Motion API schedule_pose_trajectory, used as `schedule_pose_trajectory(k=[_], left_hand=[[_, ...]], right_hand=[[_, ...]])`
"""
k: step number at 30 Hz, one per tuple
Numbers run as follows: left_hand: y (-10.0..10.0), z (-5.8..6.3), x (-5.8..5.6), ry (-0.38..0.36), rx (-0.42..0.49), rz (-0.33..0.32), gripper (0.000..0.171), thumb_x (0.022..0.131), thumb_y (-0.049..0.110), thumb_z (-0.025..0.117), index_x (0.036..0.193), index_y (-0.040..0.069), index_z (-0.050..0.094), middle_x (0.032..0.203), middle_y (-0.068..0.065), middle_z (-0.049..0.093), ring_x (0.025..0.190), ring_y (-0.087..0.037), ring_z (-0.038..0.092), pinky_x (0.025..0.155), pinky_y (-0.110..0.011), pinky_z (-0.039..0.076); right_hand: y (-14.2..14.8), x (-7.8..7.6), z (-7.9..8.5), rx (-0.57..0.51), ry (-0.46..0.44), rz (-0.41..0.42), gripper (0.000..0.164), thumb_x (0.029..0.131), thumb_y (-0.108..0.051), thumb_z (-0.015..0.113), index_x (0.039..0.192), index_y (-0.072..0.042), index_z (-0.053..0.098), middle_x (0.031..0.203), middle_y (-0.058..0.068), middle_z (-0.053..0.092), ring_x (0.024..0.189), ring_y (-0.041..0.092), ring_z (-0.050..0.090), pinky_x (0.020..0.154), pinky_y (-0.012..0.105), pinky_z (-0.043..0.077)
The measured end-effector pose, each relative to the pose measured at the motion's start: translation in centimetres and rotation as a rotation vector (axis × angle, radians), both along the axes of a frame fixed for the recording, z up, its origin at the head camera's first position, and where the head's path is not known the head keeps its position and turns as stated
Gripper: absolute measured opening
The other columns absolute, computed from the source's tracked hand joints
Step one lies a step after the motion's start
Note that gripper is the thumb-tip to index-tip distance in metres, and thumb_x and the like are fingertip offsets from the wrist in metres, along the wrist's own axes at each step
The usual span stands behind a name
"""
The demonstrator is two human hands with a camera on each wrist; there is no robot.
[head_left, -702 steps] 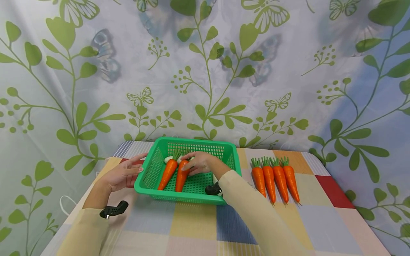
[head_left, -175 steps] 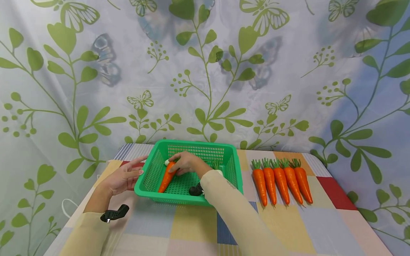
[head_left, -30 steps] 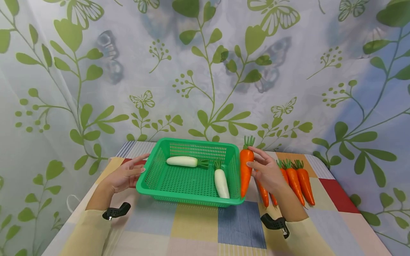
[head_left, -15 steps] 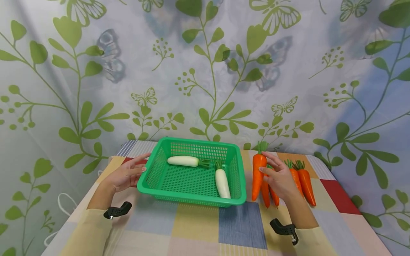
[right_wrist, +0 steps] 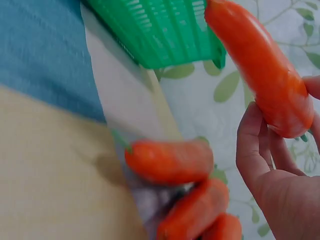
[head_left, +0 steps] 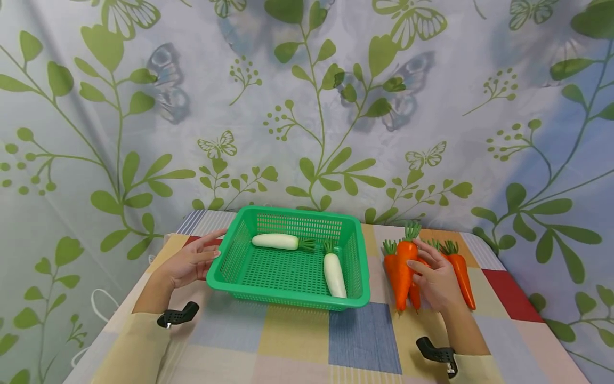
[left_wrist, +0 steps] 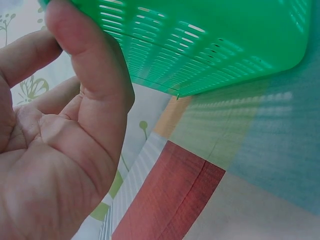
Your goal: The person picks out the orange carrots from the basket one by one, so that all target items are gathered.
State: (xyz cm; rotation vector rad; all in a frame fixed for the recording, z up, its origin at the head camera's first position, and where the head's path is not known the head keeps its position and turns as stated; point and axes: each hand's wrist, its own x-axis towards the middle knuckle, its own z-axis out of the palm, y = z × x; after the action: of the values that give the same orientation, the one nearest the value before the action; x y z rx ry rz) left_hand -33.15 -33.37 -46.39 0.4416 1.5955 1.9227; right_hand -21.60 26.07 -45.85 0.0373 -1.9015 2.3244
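Observation:
My right hand (head_left: 435, 280) pinches an orange carrot (head_left: 405, 266) between thumb and fingers, its green top up and its tip pointing down. The carrot is held above several other carrots (head_left: 462, 278) lying side by side on the cloth, partly hidden by hand and carrot. In the right wrist view, the held carrot (right_wrist: 265, 65) is apart from the carrots (right_wrist: 170, 161) below. My left hand (head_left: 189, 262) touches the left rim of a green plastic basket (head_left: 288, 301) with relaxed fingers. Inside the basket lie two white radishes, one lengthwise at the back (head_left: 274, 241), one at the right (head_left: 334, 274).
A checked patchwork cloth (head_left: 292, 341) covers the table. Behind it hangs a pale curtain (head_left: 249, 106) printed with leaves and butterflies. A white cable (head_left: 98, 304) hangs by the table's left edge.
Two carrots seen earlier in the basket have left it. My right hand has carried the latest carrot rightward from the basket to over the row of carrots. My left hand has stayed at the rim.

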Motion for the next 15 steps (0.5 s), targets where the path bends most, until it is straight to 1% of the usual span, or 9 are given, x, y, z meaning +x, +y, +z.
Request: schedule_pose_trajectory(k=[3,6,9,12,15], left_hand=[[0.0,0.1,0.1,0.001,0.000,0.004,0.071,0.108,0.009,0.050,0.166,0.020,0.011,0.137,-0.011,0.066,0.099,-0.027,0.077,0.085,-0.045,0.062],[0.0,0.1,0.1,0.001,0.004,0.006,0.071,0.108,0.009,0.050,0.166,0.020,0.011,0.137,-0.010,0.065,0.099,-0.027,0.077,0.085,-0.045,0.063],[0.1,0.0,0.2,0.001,0.010,0.003,0.071,0.108,0.009,0.050,0.166,0.020,0.011,0.138,-0.010,0.065,0.100,-0.027,0.077,0.085,-0.044,0.063],[0.1,0.1,0.3,0.001,0.012,0.002,0.071,0.108,0.009,0.050,0.166,0.020,0.010,0.137,-0.010,0.066,0.100,-0.027,0.077,0.085,-0.044,0.063],[0.1,0.1,0.3,-0.001,0.008,0.005,0.072,0.108,0.009,0.050,0.166,0.020,0.010,0.136,-0.010,0.066,0.100,-0.027,0.077,0.084,-0.043,0.063]], right_hand=[[1.0,0.3,-0.3,-0.015,0.032,-0.003,0.059,0.101,0.003,0.057,0.157,-0.012,0.042,0.124,-0.005,0.059,0.099,0.009,0.067,0.072,0.019,0.058],[2.0,0.6,-0.6,-0.001,0.032,-0.024,0.059,0.101,0.003,0.057,0.157,-0.013,0.042,0.125,-0.006,0.059,0.102,0.008,0.068,0.078,0.021,0.061],[3.2,0.9,-0.9,-0.004,0.025,-0.049,0.057,0.102,0.002,0.056,0.155,-0.015,0.045,0.125,-0.006,0.059,0.099,0.008,0.067,0.075,0.020,0.059],[4.3,1.3,-1.2,-0.046,0.045,-0.050,0.056,0.102,0.006,0.054,0.153,-0.016,0.049,0.123,-0.006,0.061,0.097,0.009,0.066,0.073,0.020,0.059],[5.2,1.7,-1.2,-0.053,0.034,-0.087,0.056,0.101,0.005,0.055,0.152,-0.017,0.050,0.122,-0.008,0.063,0.099,0.007,0.066,0.073,0.019,0.059]])
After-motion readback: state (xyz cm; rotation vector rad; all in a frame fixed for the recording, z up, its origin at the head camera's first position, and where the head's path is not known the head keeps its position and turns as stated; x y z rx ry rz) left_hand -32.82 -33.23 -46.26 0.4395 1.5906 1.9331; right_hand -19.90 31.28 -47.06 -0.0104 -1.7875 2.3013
